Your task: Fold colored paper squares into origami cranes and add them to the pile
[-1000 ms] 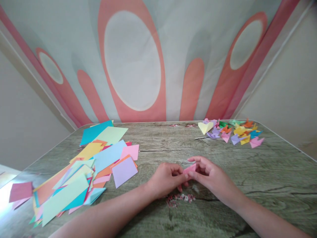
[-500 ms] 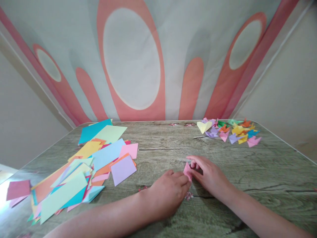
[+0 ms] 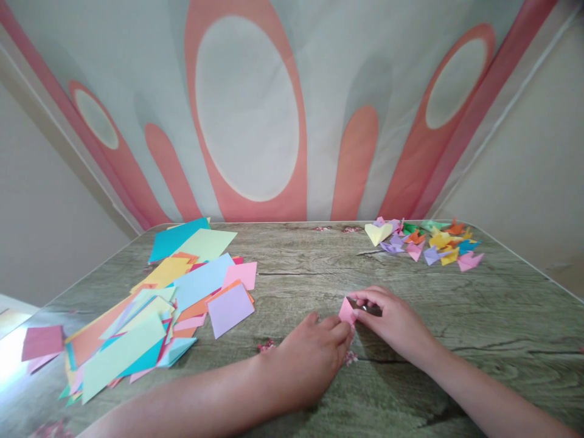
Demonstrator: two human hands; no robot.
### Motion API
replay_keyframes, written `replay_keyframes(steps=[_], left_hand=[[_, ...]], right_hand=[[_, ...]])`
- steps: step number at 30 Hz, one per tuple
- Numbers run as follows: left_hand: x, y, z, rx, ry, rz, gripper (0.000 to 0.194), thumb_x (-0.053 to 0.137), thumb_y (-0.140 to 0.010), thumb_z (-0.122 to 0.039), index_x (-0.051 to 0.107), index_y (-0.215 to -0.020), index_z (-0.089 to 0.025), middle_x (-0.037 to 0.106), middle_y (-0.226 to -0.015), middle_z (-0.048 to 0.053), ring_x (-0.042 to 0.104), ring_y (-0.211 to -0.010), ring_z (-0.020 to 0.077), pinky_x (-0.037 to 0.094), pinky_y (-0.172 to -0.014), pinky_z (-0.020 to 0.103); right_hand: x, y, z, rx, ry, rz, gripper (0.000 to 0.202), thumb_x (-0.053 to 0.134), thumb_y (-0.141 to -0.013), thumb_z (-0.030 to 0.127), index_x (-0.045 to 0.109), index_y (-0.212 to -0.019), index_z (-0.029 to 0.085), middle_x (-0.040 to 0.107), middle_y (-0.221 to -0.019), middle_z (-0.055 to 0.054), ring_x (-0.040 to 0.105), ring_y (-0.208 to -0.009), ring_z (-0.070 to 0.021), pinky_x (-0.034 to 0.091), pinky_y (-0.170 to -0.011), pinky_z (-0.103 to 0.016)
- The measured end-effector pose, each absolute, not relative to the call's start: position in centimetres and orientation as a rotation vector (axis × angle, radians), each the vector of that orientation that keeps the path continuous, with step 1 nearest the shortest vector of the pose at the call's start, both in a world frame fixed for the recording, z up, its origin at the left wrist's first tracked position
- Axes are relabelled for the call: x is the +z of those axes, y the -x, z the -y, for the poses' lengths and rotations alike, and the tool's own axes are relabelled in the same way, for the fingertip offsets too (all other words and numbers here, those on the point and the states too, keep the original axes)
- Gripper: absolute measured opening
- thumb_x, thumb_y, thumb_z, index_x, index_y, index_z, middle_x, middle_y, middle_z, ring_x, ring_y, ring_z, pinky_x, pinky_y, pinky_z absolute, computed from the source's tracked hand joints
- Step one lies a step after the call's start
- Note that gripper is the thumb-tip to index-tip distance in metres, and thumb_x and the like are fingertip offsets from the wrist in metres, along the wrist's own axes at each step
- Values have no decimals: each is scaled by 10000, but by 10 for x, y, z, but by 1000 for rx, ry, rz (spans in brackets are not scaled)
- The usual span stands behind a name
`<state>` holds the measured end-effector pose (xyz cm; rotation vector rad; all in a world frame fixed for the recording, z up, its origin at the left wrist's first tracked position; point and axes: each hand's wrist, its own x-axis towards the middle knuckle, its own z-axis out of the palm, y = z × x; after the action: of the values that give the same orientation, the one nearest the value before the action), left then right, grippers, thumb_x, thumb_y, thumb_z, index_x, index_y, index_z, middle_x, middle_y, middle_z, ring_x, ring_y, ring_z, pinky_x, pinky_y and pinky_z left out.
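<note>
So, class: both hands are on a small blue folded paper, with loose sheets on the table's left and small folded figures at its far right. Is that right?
Not quite: the head view shows that the folded paper is pink, not blue. The loose sheets and folded figures are placed as stated.

The small folded pink paper piece (image 3: 347, 311) on the near side is looking matt and smooth, with straight edges. On the left, the heap of flat coloured paper sheets (image 3: 123, 359) is showing an even, matt finish. At far right, the folded multicoloured paper figures (image 3: 440, 238) are showing the same dullness. The grey-brown rectangular table (image 3: 310, 261) is bearing a streaked wood-grain look and catching pale glare at near left. Beyond, the pale grey and coral backdrop (image 3: 319, 91) is looking matt and faintly wrinkled
</note>
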<state>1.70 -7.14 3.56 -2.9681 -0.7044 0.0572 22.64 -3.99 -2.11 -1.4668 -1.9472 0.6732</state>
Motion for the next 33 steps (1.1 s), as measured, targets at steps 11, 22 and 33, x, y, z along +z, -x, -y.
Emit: replay_keyframes(steps=[11,22,33], left_hand=[[36,-12,81,91,2887,629,330,380,-919,-196,563,-1178,-102,486,-1318,149,432,-1202,263,369,-946,393],[35,-10,82,94,2939,703,419,393,-928,-272,470,-1291,-77,428,-1388,165,375,-1277,284,391,-958,405],[46,-14,52,143,3131,949,319,465,-873,-208,518,-1183,-152,602,-1128,102,559,-1058,214,441,-895,334]], right_hand=[[-18,-228,41,667,1391,2071,81,672,-797,244,743,-835,254,666,-864,-19,584,-849,-194,431,-795,-322],[-26,-237,41,414,1050,2304,253,572,-896,239,707,-1039,399,649,-805,-13,543,-776,-165,411,-701,-296],[-7,-240,40,487,1013,2473,238,536,-917,288,699,-1048,400,638,-890,-25,541,-864,-180,414,-757,-320]])
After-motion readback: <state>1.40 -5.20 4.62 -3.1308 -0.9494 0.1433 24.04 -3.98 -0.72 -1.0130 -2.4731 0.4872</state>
